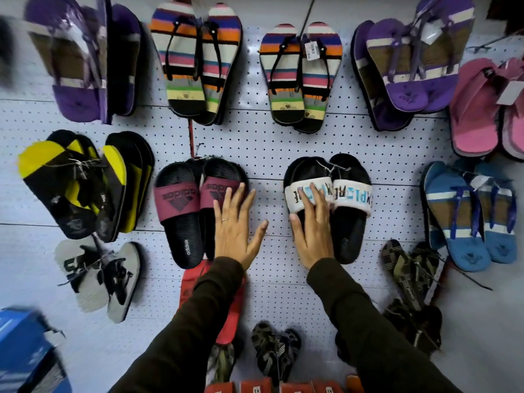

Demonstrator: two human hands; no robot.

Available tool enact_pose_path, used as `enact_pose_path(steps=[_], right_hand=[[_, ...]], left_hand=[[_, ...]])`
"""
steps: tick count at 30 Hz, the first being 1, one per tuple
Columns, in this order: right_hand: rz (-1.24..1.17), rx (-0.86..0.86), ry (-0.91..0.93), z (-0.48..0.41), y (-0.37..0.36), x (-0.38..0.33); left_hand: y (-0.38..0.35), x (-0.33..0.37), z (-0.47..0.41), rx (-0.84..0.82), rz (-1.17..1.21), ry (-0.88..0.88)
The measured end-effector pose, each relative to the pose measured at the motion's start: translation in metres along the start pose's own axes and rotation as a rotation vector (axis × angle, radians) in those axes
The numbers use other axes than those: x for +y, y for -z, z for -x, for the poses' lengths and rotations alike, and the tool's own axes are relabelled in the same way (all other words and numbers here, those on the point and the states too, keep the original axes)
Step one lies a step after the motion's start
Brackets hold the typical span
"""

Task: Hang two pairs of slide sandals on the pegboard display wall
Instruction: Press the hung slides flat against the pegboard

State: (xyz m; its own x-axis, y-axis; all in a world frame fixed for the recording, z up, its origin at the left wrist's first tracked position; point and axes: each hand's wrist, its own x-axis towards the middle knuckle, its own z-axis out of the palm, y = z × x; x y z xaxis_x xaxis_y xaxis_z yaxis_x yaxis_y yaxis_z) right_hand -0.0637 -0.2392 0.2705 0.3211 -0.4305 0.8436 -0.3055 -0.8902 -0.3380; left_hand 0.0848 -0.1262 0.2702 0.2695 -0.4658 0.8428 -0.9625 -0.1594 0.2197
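A pair of black slide sandals with maroon straps (181,205) hangs on the white pegboard (266,148), left of centre. My left hand (235,231) lies flat with fingers spread over the right sandal of that pair. To the right hangs a second pair of black slides with white lettered straps (348,197). My right hand (312,231) rests flat, fingers apart, on the left sandal of this pair, covering part of its strap. Neither hand grips anything.
Striped flip-flops (300,75) and purple ones (405,69) hang above. Yellow-black sandals (76,185) and grey ones (96,279) hang at left, blue ones (470,214) and pink ones (482,109) at right. Red sandals (226,313) and patterned ones (275,353) hang below. A blue box (25,353) sits bottom left.
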Motion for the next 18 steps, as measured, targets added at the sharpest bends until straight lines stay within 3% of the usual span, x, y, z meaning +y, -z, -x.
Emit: enact_pose_path(steps=[5, 9, 18], right_hand=[[-0.068, -0.106, 0.104, -0.005, -0.051, -0.064], [0.021, -0.239, 0.222, -0.007, -0.092, -0.101], [0.236, -0.346, 0.093, -0.008, -0.132, -0.105]], left_hand=[[0.041, -0.074, 0.014, 0.066, -0.005, 0.084], [0.059, -0.121, 0.023, 0.002, -0.037, 0.134], [0.045, -0.160, 0.010, -0.273, -0.102, 0.166]])
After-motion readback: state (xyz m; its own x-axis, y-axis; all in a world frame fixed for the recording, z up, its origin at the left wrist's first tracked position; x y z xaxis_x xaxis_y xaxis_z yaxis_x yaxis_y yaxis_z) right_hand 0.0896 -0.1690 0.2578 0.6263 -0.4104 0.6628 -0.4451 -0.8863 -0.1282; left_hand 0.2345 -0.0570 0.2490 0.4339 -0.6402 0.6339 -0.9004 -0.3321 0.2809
